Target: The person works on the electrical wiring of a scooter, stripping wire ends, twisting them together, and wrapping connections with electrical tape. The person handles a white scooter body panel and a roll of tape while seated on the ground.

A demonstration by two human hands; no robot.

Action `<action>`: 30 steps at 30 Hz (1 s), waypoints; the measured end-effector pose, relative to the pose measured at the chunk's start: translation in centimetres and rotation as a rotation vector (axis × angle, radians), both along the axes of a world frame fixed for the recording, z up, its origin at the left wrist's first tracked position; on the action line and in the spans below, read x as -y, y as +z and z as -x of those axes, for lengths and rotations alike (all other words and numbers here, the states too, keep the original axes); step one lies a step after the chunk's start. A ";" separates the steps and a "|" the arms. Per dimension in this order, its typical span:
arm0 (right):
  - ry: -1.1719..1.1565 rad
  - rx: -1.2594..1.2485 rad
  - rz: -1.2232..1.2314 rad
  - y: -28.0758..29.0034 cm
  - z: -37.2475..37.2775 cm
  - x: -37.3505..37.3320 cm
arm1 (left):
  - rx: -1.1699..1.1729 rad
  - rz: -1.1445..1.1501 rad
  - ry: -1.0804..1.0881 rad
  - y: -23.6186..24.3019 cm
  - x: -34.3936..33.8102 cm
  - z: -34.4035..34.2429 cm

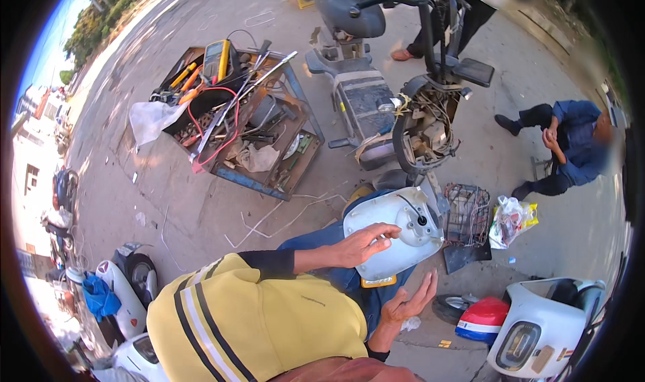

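Observation:
A white plastic scooter panel with a small dark hole and a wire rests on my blue-trousered knee. My left hand reaches in from a black and yellow sleeve and lies on the panel, fingers curled over its upper edge. Just below the panel's lower right edge, my right hand is held palm up with its fingers spread, holding nothing. A partly stripped dark electric scooter with loose wiring stands right beyond the panel.
A blue tray of tools and red cable lies on the concrete at left. A wire basket and a yellow bag sit at right, a white scooter body at lower right. One person squats at right, another stands behind.

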State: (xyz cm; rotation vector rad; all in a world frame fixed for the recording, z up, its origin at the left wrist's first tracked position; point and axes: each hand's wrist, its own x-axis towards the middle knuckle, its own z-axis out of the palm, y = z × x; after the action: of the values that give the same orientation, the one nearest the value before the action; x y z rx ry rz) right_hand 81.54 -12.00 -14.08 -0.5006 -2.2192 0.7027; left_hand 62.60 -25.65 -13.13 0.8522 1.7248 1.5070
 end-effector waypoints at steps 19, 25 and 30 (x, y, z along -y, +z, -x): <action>0.305 0.072 -0.152 -2.2 1.1 3.9 | -0.213 -0.130 0.640 5.6 9.3 6.7; 0.229 -0.004 -0.104 -1.9 0.4 4.1 | -0.610 -0.104 0.775 4.4 13.7 8.6; 0.263 -0.030 -0.029 -0.3 1.5 4.2 | -0.751 -0.010 0.926 5.4 17.1 9.3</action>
State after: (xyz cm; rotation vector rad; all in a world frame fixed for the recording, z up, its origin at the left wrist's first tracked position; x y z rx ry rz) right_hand 80.07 -16.19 -14.36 -0.1824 -2.2865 0.8058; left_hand 53.26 -42.76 -7.74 0.6850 2.9438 1.8743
